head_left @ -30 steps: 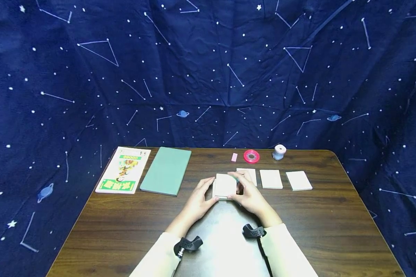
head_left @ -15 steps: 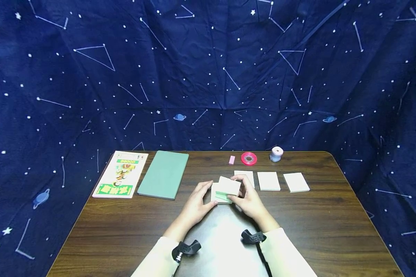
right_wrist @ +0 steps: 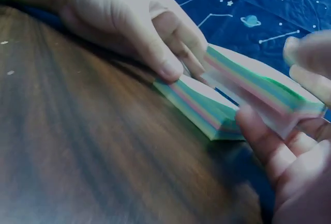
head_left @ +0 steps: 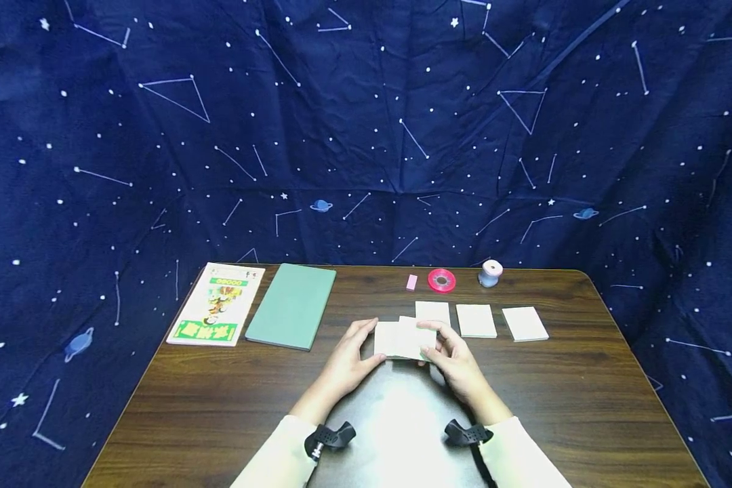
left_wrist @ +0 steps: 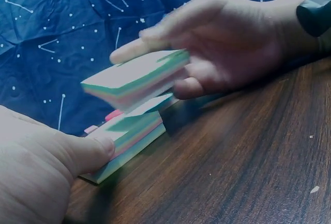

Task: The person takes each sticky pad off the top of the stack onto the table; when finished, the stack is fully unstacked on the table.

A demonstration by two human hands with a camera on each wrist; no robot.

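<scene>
In the left wrist view, a lower note pad with white top and coloured layers rests on the table. My left hand grips it by its left side, thumb at the near corner. Just above and to the right, my right hand holds an upper note pad, fingers over the far side and thumb at the near side. This upper pad is tilted, its pink, yellow, blue and green edges showing. From the head view, the upper pad overlaps the lower one's right part.
Three more white note pads lie in a row to the right. Behind them are a pink eraser, a red ring-shaped roll and a pale spool. A green notebook and a picture-covered booklet lie at the left.
The upper pad sat over the lower one, then tilted up with green sheets showing; my right hand has now carried it to the right. My left hand has stayed at the lower pad.
</scene>
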